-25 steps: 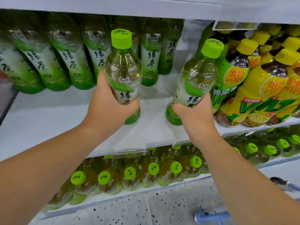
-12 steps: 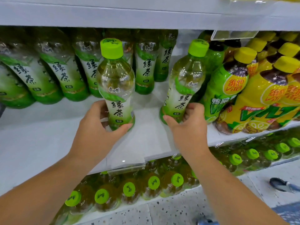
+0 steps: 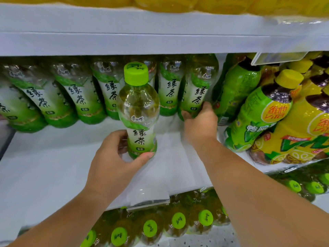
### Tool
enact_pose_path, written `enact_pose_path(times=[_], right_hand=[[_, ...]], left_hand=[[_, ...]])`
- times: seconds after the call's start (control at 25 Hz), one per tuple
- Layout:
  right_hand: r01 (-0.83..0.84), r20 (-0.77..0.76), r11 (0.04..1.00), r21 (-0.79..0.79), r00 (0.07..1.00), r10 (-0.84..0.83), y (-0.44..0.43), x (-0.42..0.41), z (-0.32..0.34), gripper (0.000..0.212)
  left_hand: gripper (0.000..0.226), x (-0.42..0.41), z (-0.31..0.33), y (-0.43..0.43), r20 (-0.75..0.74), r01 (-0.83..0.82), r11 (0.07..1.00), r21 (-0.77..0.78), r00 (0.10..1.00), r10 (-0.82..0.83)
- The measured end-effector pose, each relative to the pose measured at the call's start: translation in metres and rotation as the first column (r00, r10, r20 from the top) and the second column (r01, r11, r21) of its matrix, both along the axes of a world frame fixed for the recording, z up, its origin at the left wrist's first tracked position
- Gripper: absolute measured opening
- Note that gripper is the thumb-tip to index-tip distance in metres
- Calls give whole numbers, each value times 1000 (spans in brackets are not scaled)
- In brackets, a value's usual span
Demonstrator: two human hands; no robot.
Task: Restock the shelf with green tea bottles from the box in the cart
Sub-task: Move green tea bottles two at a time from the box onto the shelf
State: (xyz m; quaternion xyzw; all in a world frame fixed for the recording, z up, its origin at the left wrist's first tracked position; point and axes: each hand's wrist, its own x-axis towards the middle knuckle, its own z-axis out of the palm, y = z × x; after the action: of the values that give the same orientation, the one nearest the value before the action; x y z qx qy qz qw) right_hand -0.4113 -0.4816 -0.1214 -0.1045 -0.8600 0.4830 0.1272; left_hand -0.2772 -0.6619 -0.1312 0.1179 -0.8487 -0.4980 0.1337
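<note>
Gripping bottle (image 3: 138, 111) base with left hand (image 3: 114, 157), in front of back row (image 3: 80, 97); clasping row-end bottle (image 3: 195, 86) with right hand (image 3: 200, 125). Seat both upright, labels forward, flush with row.

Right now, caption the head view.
Left hand holds a green tea bottle upright; right hand grips a second bottle farther back on the shelf.

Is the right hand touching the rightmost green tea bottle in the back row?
Touching. In the head view the right hand grips the base of that green tea bottle.
</note>
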Motion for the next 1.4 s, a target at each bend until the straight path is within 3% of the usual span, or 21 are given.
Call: enact_pose_path(times=[0.16, 0.84, 1.0, 1.08, 1.16, 1.24, 1.4], right_hand=[[-37, -7, 999, -37, 999, 37, 1, -17, -1, 40], [-72, 71, 995, 76, 995, 66, 6, -43, -10, 38], [-85, -67, 995, 43, 994, 87, 1, 1, -4, 42], [-208, -113, 965, -159, 975, 192, -4, 42, 8, 47], [-458, -127, 830, -320, 888, 441, -15, 79, 21, 57], [-627, -106, 710, -321, 768, 631, -26, 95, 26, 64], [-593, -59, 753, -286, 795, 604, -39, 95, 35, 49]], left_hand=[[65, -1, -5, -3, 7, -16, 1000, -4, 1000, 16], [64, -4, -7, -4, 19, -7, 1000, 13, 1000, 6], [64, -4, -5, -4, 7, 6, 1000, -5, 1000, -6], [65, -4, -4, -4, -8, 25, 1000, -17, 1000, -25], [65, -3, -3, -5, -26, 29, 999, -21, 999, -30], [63, -3, -2, -4, -34, 35, 999, -28, 999, -36], [53, 7, 7, -9, -19, 45, 999, -20, 999, -46]])
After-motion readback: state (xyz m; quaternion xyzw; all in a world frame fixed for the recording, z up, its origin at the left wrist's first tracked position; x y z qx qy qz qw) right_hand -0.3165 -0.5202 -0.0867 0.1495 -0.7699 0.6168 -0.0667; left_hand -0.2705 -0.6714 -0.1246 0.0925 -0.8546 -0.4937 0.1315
